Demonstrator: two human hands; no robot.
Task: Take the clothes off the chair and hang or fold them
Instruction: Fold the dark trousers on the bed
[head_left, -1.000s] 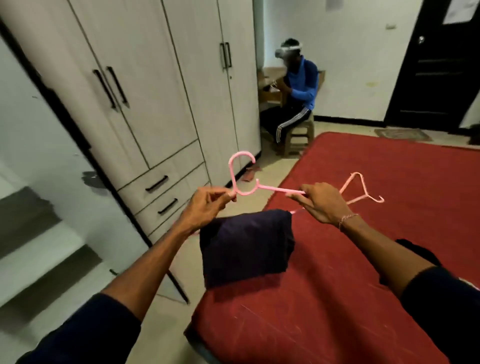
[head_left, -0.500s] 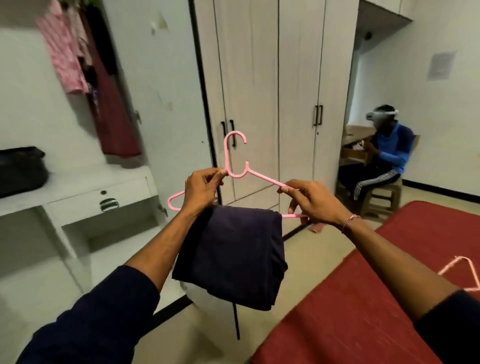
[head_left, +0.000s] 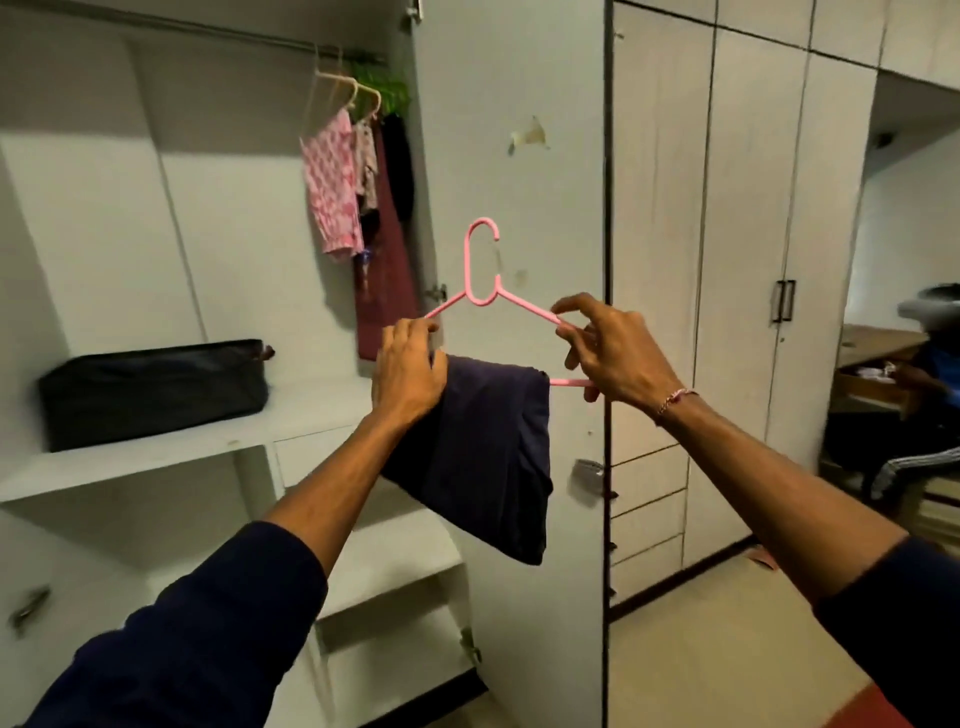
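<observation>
A folded dark garment (head_left: 483, 457) is draped over the bar of a pink hanger (head_left: 483, 270), held upright before an open wardrobe (head_left: 156, 234). The hanger's left shoulder is gripped by the left hand (head_left: 408, 371), against the garment's top; its right corner is pinched by the right hand (head_left: 613, 348). No legible writing is shown.

My left hand (head_left: 410, 376) and right hand (head_left: 613, 351) hold the pink hanger (head_left: 485, 280) before the open wardrobe. The rail (head_left: 218, 31) runs bare along its left stretch; hung clothes (head_left: 358, 182) crowd its right end, against the open door (head_left: 514, 156). Below, a black bag (head_left: 156, 392) fills the shelf (head_left: 171, 457) at left.
</observation>
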